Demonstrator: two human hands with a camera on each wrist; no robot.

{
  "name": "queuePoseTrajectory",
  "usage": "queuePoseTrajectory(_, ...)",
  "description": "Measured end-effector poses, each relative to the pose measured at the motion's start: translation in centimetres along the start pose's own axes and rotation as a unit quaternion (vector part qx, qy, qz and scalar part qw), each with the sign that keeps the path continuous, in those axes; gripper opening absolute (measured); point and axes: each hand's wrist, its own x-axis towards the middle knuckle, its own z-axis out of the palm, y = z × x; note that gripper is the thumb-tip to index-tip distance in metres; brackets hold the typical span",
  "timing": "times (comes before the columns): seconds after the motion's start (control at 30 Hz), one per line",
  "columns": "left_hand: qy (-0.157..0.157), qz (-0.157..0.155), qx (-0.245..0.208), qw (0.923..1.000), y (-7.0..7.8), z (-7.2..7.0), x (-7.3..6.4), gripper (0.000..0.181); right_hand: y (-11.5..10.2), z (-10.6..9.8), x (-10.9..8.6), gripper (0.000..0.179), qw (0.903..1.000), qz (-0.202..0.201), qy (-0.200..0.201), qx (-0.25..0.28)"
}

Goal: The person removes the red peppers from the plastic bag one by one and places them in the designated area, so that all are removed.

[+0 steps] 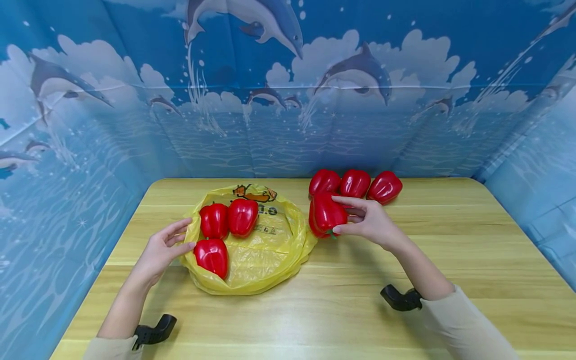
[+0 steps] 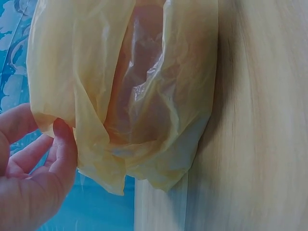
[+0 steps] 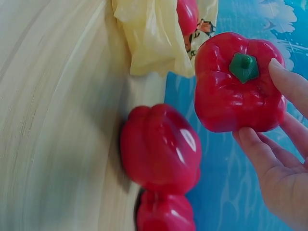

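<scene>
Red pepper [image 1: 325, 214] sits in the grip of the right hand [image 1: 369, 220], pinched between thumb and fingers just beside the right edge of a yellow plastic bag [image 1: 270, 262]; whether pepper and bag touch is hard to tell. From the head view its green stem [image 3: 244, 67] is only a sliver beside the thumb, but the right wrist view shows it whole. Some of the fingers are hidden behind the pepper.

The left hand [image 1: 158, 250] is well apart from the right and pinches the bag's left rim between thumb and fingertips. In the left wrist view the top of the bag is cut off, and a dull reddish shape shows through the film, too blurred to make out in detail.

Inside the open bag lie three peppers [image 1: 243, 217], the lowest partly covered by the rim. Dark print on the bag's far side is crumpled and only partly legible. Three more peppers [image 1: 355, 183] stand in a row at the back of the bench [image 1: 450, 240]; the held one overlaps the leftmost of them, and the right wrist view crops one at its bottom edge. Both sleeves [image 1: 468, 325] run out of the picture at the bottom, and a dolphin-printed backdrop [image 1: 270, 140] hides whatever is behind the bench.
</scene>
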Motion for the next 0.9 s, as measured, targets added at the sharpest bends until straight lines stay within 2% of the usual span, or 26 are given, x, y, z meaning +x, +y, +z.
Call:
queuePoseTrajectory(0.3,-0.002,0.004,-0.013,0.9999,0.0,0.1,0.1,0.063,0.9,-1.9,-1.4,0.069,0.9998,0.006,0.017,-0.003)
queuePoseTrajectory(0.5,-0.001,0.008,-0.004,1.0000,-0.2,0.1,0.1,0.063,1.4,-3.2,-2.6,0.070,0.9991,0.031,0.030,-0.005)
queuePoseTrajectory(0.67,0.003,0.009,0.000,1.0000,-0.4,0.1,-0.1,0.063,2.2,-4.1,-3.3,0.069,0.9989,0.031,0.034,-0.001)
queuePoseTrajectory(0.9,0.001,0.008,-0.007,0.9999,-0.4,0.1,-0.2,0.063,3.2,-4.8,-3.8,0.071,0.9974,0.044,0.043,-0.037)
